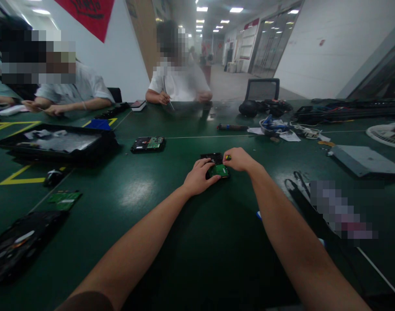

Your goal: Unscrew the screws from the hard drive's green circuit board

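A small black hard drive (216, 159) with a green circuit board (218, 170) on top lies on the dark green table (145, 194) ahead of me. My left hand (198, 177) rests on its left edge, fingers curled over it and holding it down. My right hand (239, 159) is closed around a small screwdriver with a yellow-and-black handle (227, 157), its tip hidden at the drive's top right.
A second drive (148, 144) lies further left, beside a black tray (55, 144). A loose green board (64, 199) and a black mouse (53, 176) sit at left. Cables, tools and a grey case (362, 160) fill the right. Two people sit across the table.
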The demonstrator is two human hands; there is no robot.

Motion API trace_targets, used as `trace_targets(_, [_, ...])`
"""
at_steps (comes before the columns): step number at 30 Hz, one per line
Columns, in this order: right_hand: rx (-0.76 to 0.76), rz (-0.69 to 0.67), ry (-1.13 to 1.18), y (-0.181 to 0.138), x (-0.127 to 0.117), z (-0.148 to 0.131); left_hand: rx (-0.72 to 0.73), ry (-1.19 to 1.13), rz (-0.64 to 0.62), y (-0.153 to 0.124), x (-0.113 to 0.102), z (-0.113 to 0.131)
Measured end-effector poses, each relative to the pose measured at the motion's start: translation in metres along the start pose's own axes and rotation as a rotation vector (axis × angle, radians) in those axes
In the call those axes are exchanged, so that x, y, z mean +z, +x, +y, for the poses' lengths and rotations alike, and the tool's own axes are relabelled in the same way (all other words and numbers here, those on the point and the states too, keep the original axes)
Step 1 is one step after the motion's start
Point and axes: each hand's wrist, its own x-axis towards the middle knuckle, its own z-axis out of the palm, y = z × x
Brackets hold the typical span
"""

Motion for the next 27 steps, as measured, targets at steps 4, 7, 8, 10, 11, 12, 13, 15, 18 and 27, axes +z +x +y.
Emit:
trace_targets(4, [-0.013, -0.005, 0.008, -0.001, -0.002, 0.002, -0.005, 0.001, -0.012, 0.000, 0.000, 0.000])
trace_targets(7, [-0.021, -0.009, 0.026, -0.002, -0.002, 0.003, -0.007, 0.004, -0.017, -0.001, 0.000, 0.000])
trace_targets(8, [-0.022, -0.011, 0.031, -0.002, -0.002, 0.003, -0.007, 0.005, -0.018, -0.001, 0.000, 0.000])
trace_targets(10, [-0.025, -0.019, 0.037, -0.002, -0.003, 0.004, -0.008, 0.007, -0.019, 0.000, 0.000, 0.000])
trace_targets(11, [-0.024, -0.022, 0.040, -0.003, -0.003, 0.004, -0.010, 0.006, -0.019, 0.000, 0.000, 0.000])
trace_targets(12, [-0.021, -0.022, 0.045, -0.003, -0.004, 0.004, -0.012, 0.006, -0.019, 0.000, 0.000, 0.000])
trace_targets(13, [-0.016, -0.020, 0.051, -0.004, -0.005, 0.004, -0.013, 0.004, -0.019, -0.001, 0.000, 0.000])
trace_targets(15, [-0.002, -0.006, 0.067, -0.005, -0.006, 0.005, -0.010, -0.001, -0.020, -0.001, -0.001, 0.000])
trace_targets(18, [0.007, 0.004, 0.081, -0.005, -0.006, 0.003, -0.010, -0.007, -0.023, -0.001, -0.002, 0.001])
trace_targets(27, [0.110, 0.175, 0.157, -0.006, -0.023, 0.003, -0.014, -0.022, -0.015, -0.001, -0.001, 0.002])
